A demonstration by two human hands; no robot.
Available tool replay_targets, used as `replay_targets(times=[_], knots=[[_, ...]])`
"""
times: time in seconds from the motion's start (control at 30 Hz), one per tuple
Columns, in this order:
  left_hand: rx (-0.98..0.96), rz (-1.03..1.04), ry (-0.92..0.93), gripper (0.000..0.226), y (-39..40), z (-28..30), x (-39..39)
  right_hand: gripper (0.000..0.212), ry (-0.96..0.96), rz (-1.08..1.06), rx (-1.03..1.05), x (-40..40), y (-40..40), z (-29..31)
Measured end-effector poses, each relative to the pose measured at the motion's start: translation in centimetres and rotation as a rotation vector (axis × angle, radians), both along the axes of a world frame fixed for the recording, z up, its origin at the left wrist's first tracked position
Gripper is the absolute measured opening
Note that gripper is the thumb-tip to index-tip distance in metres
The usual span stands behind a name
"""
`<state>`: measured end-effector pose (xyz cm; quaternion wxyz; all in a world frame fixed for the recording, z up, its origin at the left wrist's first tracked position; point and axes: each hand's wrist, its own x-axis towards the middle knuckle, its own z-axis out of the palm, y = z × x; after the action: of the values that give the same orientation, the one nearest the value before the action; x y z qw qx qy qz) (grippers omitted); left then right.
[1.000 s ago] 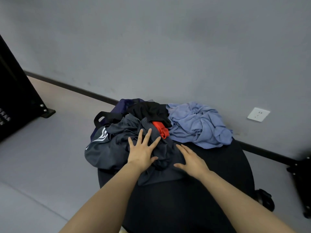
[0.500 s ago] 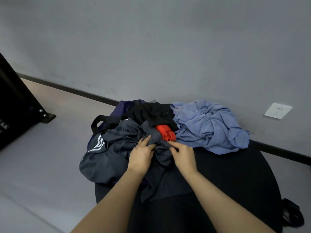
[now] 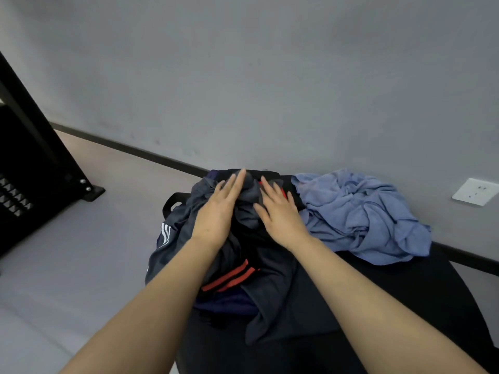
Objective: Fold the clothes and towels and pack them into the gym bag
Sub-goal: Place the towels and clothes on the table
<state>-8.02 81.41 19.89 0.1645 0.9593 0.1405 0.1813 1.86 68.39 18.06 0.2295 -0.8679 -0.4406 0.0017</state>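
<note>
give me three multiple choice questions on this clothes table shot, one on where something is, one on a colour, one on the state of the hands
1. Where does the blue towel lie?
A. on the floor
B. on the table, right of the dark pile
C. inside the black rack

2. What colour are the stripes on the dark garment near the forearms?
A. red
B. yellow
C. green

3. How are the two hands?
A. both clenched in fists
B. one raised off the pile
C. both with straight fingers laid on the dark clothes

Answers:
1 B, the towel sits crumpled on the black tabletop beside the pile.
2 A, two red bands show on the dark fabric.
3 C, the left hand and right hand lie flat with fingers extended.
</note>
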Motion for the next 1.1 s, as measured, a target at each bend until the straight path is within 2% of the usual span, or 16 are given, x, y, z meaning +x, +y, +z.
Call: replay_targets(times=[0.1, 0.17, 0.23, 0.5, 0.7, 0.8, 0.93, 1.1], knots=[[0.192, 0.062, 0.318, 0.066, 0.4, -4.2, -0.4, 0.058, 0.027, -0.020, -0.327, 0.1, -0.1, -3.7], [0.235, 0.088, 0.431, 0.059, 0.3, -7.1, -1.2, 0.060, 0.065, -0.036, -0.420, -0.2, -0.5, -5.9], [0.192, 0.100, 0.483, 0.057, 0.3, -9.0, -1.8, 0.061, 0.076, -0.045, -0.440, -0.7, -0.9, -7.4], [0.157, 0.130, 0.524, 0.058, -0.1, -9.5, -2.4, 0.062, 0.083, -0.025, -0.367, -1.8, -1.7, -7.5], [0.167, 0.192, 0.447, 0.057, -2.7, -7.1, -3.5, 0.064, 0.090, -0.032, -0.342, -2.7, -7.5, -5.6], [0.233, 0.104, 0.436, 0.056, -5.4, -6.1, -3.8, 0.069, 0.114, -0.078, -0.426, -2.7, -11.8, -5.0], [0.415, -0.167, 0.481, 0.056, -9.1, -5.9, -3.8, 0.071, 0.087, -0.114, -0.531, -2.8, -16.9, -4.7], [0.405, -0.217, 0.412, 0.058, -13.4, -3.9, -2.3, 0.071, 0.085, -0.208, -0.462, -3.2, -21.0, -3.2]])
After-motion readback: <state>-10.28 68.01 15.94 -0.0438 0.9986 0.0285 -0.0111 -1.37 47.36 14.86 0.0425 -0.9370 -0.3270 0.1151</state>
